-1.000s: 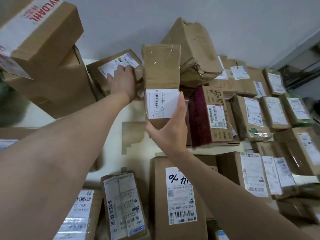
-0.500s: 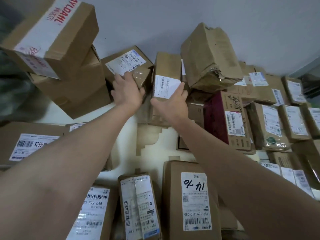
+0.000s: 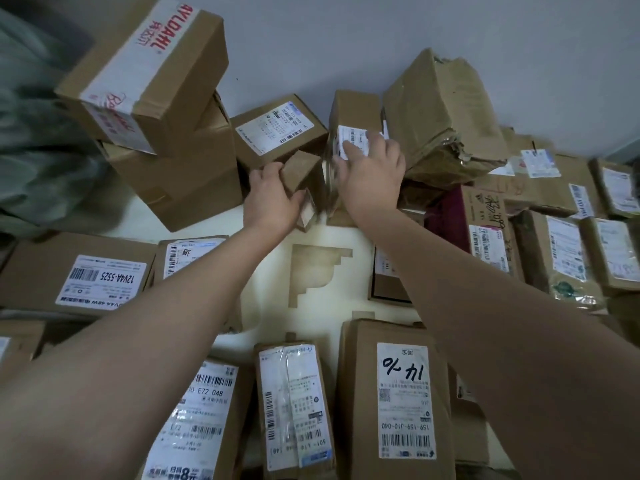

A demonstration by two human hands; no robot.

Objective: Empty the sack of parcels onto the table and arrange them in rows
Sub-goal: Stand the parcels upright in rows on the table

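Observation:
Many brown cardboard parcels with white labels cover the white table [image 3: 270, 306]. A tall narrow parcel [image 3: 353, 112] stands at the back against the wall, between a flat labelled box [image 3: 277, 129] and a crumpled brown parcel [image 3: 443, 112]. My right hand [image 3: 370, 174] lies on its front label with the fingers spread over it. My left hand [image 3: 270, 199] grips a small brown box [image 3: 301, 174] just left of the tall parcel. The sack is not in view.
Two big stacked cartons [image 3: 145, 77] stand at the back left. Rows of parcels fill the right side [image 3: 561, 251] and the near edge [image 3: 401, 400]. A bare patch of table with a brown stepped mark [image 3: 311, 271] lies between my forearms.
The tall parcel went from the air in my right hand to standing at the back against the wall. My left hand left the flat labelled box and took hold of the small brown box.

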